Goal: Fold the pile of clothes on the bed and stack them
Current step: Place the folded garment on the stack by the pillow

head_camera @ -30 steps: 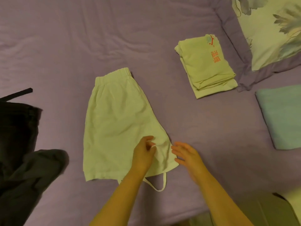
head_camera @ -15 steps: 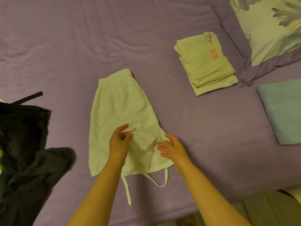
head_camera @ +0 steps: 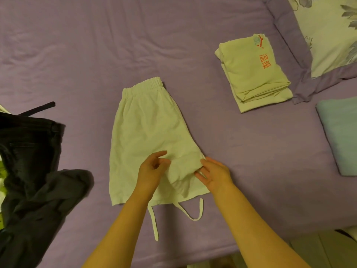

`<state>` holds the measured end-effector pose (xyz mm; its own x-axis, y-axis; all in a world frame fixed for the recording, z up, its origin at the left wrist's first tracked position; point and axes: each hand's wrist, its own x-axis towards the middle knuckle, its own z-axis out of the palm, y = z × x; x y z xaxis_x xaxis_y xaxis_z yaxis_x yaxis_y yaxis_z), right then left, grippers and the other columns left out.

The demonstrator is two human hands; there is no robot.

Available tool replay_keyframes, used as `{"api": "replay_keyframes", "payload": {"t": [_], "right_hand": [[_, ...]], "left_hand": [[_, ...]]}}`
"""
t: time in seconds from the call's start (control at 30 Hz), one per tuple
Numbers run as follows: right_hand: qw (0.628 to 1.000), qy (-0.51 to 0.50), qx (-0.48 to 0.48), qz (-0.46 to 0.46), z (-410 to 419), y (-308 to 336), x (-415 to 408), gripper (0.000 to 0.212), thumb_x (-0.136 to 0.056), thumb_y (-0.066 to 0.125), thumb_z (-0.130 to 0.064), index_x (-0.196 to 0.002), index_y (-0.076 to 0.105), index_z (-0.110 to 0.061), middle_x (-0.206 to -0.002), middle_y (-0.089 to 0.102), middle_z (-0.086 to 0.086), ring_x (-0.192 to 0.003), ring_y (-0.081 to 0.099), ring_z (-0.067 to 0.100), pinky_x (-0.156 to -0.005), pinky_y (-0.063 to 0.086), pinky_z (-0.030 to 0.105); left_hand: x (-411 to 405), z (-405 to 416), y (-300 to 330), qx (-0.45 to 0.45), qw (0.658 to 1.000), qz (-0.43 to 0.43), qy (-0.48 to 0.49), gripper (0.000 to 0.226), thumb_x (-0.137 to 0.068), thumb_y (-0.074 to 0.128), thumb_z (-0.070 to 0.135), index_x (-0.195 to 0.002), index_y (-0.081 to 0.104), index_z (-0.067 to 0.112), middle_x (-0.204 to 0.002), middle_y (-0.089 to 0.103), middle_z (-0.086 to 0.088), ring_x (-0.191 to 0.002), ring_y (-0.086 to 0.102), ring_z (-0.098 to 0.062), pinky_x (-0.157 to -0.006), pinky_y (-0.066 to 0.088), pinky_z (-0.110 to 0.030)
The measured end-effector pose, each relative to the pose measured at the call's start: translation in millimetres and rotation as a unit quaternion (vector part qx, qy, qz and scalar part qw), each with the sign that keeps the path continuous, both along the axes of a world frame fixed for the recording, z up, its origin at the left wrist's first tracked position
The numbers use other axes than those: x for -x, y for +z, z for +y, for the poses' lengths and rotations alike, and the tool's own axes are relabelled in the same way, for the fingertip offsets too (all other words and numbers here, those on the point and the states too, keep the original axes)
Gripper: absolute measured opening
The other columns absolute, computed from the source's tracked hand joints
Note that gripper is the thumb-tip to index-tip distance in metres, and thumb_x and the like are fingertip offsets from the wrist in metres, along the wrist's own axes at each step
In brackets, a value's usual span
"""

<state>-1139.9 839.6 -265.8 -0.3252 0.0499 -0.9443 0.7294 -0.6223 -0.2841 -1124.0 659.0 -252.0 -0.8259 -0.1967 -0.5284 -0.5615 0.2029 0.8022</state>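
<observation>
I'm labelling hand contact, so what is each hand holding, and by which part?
Neither hand has a clear grip. The left hand hovers loosely curled over the pale shorts; the right hand rests flat fingers on their hem-side edge.

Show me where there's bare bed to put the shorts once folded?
Bare sheet spreads beyond the shorts, and between them and the folded stack. Crowded: dark clothes at left, blue cloth and pillow at right.

Both hands, left hand [head_camera: 152,171] and right hand [head_camera: 214,174], rest on pale shorts [head_camera: 146,136] spread flat on the purple bed [head_camera: 135,45].
</observation>
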Motion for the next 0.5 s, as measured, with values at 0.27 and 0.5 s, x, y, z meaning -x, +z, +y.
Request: {"api": "replay_keyframes", "payload": {"t": [0.27,0.5], "right_hand": [[0.962,0.105,-0.242,0.069,27,-28,3,0.023,-0.089,0.056,0.004,-0.105,0.050,-0.012,-0.095,0.054,0.007,-0.089,0.054,0.025,-0.070,0.050,0.034],[0.912,0.257,-0.265,0.178,59,-43,-3,0.011,-0.092,0.056,-0.002,-0.098,0.053,-0.011,-0.089,0.056,0.003,-0.087,0.054,0.025,-0.067,0.047,0.028]], "left_hand": [[-22,1,-42,0.349,0.856,-0.098,-0.369,0.054,-0.102,0.031,0.039,-0.152,0.011,0.030,-0.159,0.004,-0.011,-0.147,0.001,-0.030,-0.117,0.015,-0.047],[-45,-26,-54,0.428,0.790,-0.134,-0.417,0.070,-0.097,0.035,0.053,-0.148,-0.012,0.041,-0.158,-0.023,-0.002,-0.144,-0.020,-0.034,-0.110,0.017,-0.066]]}}
